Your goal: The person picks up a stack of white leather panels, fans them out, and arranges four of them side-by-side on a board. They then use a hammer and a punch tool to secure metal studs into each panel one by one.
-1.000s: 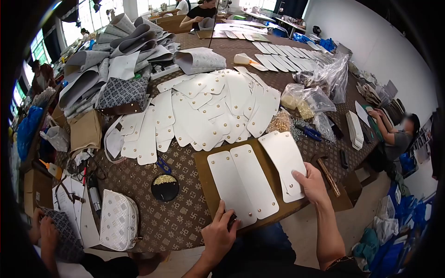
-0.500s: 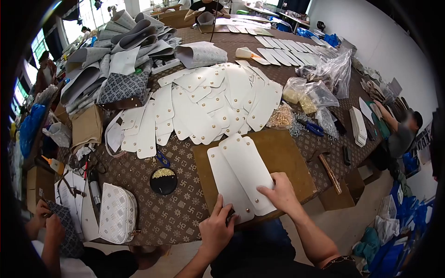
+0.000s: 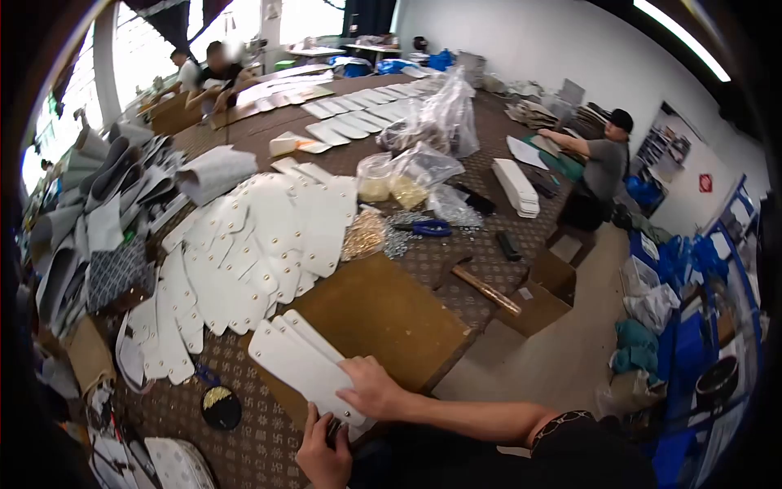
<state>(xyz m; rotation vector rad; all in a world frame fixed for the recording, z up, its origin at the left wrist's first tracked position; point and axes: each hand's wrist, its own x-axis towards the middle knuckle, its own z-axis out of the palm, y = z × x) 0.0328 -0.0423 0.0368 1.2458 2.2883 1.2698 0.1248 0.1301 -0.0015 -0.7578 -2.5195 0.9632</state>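
Several white rounded panels [image 3: 295, 363] with metal studs at their ends lie slightly fanned at the near left edge of a brown board [image 3: 391, 314]. My right hand [image 3: 375, 389] grips them by their right edge, thumb on top. Beside their near end is my left hand [image 3: 324, 452], fingers bent around a small dark thing I cannot make out. A large heap of studded white panels [image 3: 244, 253] spreads beyond the board. To the left sits a round black dish [image 3: 230, 418] with gold-coloured bits in it.
A hammer [image 3: 486, 291] lies right of the board. Behind it are blue-handled pliers [image 3: 432, 228], a bag of copper-coloured pieces [image 3: 364, 236] and a stack of white strips [image 3: 515, 187]. A co-worker [image 3: 599, 155] stands at the right. An open carton [image 3: 542, 297] stands off the table edge.
My view has swung to the right, so the table appears shifted left. The two panels that lay apart are now drawn together, showing several overlapping edges; both hands stay at them.
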